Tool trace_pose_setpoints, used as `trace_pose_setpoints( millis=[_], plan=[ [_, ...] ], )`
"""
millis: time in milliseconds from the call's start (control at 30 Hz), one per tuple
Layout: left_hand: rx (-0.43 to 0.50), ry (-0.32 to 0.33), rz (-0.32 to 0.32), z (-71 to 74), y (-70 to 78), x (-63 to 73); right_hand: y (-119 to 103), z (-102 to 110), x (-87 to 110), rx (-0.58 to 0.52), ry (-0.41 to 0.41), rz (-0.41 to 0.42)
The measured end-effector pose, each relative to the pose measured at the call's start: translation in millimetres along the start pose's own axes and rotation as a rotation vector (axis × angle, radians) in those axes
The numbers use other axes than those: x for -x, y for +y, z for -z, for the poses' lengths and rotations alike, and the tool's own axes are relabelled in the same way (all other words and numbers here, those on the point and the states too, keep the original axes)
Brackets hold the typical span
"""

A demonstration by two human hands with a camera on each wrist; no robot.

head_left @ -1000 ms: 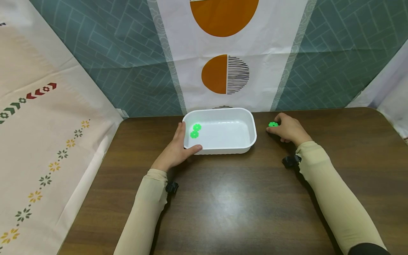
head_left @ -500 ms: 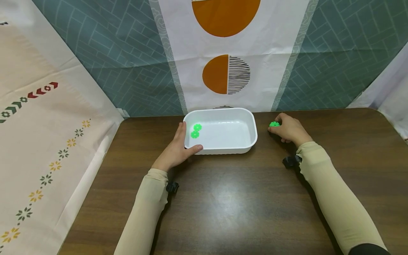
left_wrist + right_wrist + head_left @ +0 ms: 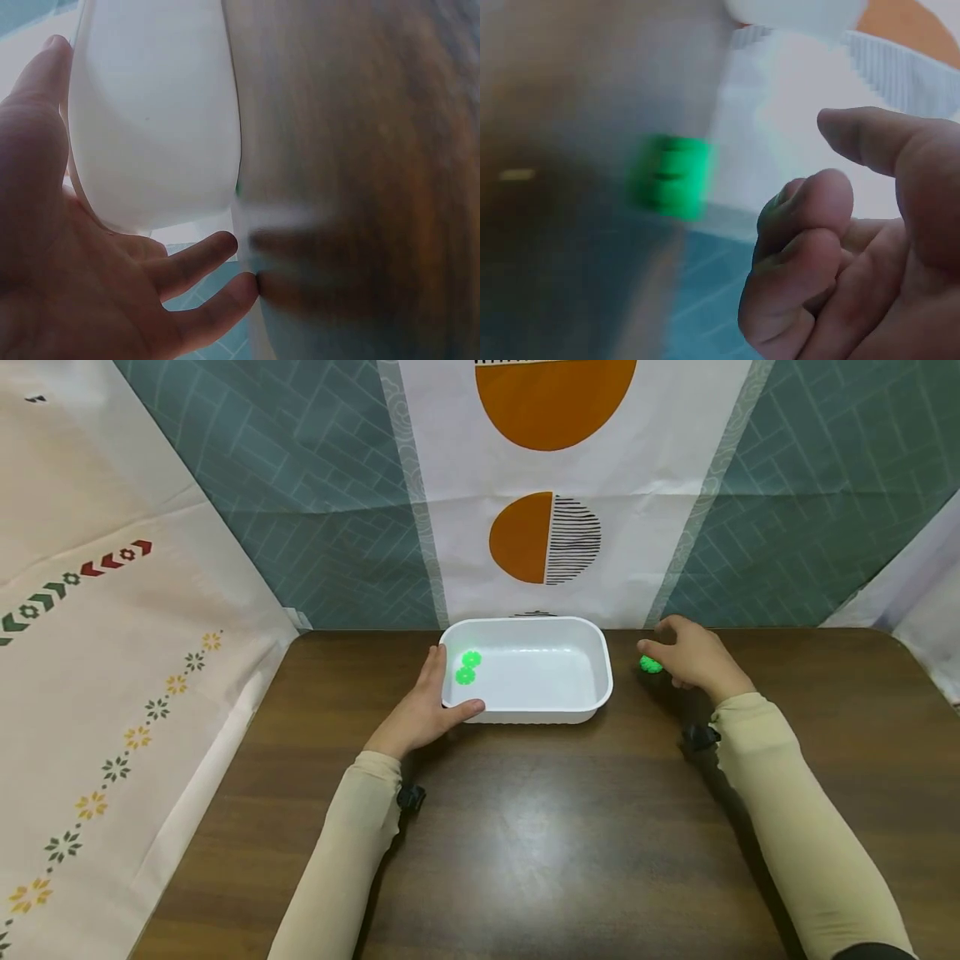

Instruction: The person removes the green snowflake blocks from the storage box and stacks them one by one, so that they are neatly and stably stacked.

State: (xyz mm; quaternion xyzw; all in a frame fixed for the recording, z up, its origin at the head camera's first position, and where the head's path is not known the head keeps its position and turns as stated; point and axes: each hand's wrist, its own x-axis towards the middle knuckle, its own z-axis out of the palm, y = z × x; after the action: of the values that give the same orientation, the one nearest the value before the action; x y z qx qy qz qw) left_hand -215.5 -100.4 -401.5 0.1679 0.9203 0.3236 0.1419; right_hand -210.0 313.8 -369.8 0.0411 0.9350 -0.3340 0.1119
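A white rectangular plastic tray (image 3: 536, 712) stands near the table's far edge. Two bright green notched discs (image 3: 471, 659) lie flat in its left end. My left hand (image 3: 422, 714) rests against the tray's left front corner, with straight fingers along the left side and the thumb over the front rim. In the left wrist view, two fingertips reach the tabletop beside the tray wall. To the right of the tray, a small green stack of notched discs (image 3: 651, 665) sits on the table. My right hand (image 3: 697, 656) hovers over it, thumb and fingers apart, holding nothing.
The brown wooden table (image 3: 525, 827) ends at a patterned teal and white cloth (image 3: 330, 543) hanging just behind the tray. A pale embroidered cloth (image 3: 150, 635) hangs on the left side. Black wrist devices (image 3: 701, 737) are on both forearms.
My right hand has let go of the green stack and lifted away from it, up and to the right. My left hand stays at the tray corner. The head view has shifted slightly.
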Motion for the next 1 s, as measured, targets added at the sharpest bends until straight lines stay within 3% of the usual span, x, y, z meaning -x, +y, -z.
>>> trace_pose_setpoints(
  millis=[200,333,500,667,1000],
  plan=[
    [0.007,-0.003,0.015,1.7,-1.5,0.7,-44.8,10.4,0.3,-0.102,0.026,0.183],
    [0.009,-0.003,0.022,0.9,-3.1,2.1,-78.4,7.4,-6.6,-0.158,-0.047,0.286],
    [0.008,0.005,0.004,-0.2,-2.6,1.3,-114.8,-0.6,-15.6,-0.152,-0.132,0.369],
    [0.018,0.012,0.005,0.2,-1.8,0.5,-143.3,-13.9,-29.2,-0.160,-0.184,0.429],
    [0.026,0.013,0.009,0.9,-0.4,1.1,-179.0,-53.3,-70.0,-0.260,-0.231,0.439]
  ],
)
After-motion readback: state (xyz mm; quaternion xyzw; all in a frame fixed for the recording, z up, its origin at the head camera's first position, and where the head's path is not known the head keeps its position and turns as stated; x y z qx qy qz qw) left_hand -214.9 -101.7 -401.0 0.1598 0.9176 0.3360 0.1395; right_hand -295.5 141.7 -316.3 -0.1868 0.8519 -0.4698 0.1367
